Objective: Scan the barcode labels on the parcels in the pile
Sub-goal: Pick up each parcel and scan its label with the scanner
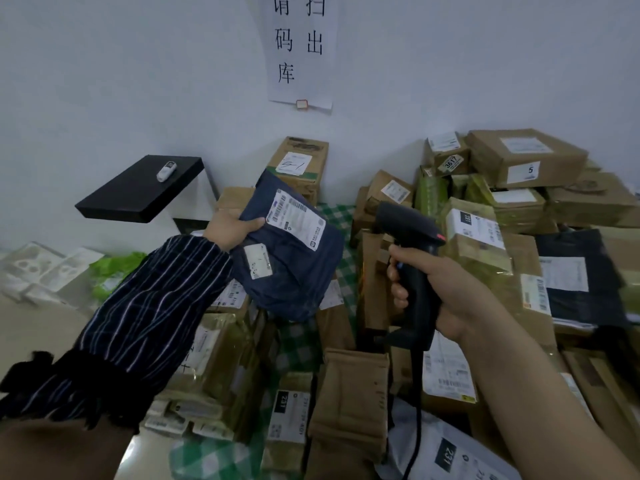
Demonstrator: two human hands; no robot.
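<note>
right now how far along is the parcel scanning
Done: nothing shows which parcels are already scanned. In hand: the left hand holds a dark blue bag with its label facing up; the right hand grips the scanner, whose red-lit end seems turned away from that label. Left: that scan, and apparently the pile of boxes around it.

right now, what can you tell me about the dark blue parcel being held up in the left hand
The dark blue parcel is a soft, wrinkled plastic mailer, held up tilted over the pile. The left hand grips its upper left edge, thumb on the front. A large white label with barcodes lies slanted across its upper face; a smaller white sticker sits near its left side.
</note>
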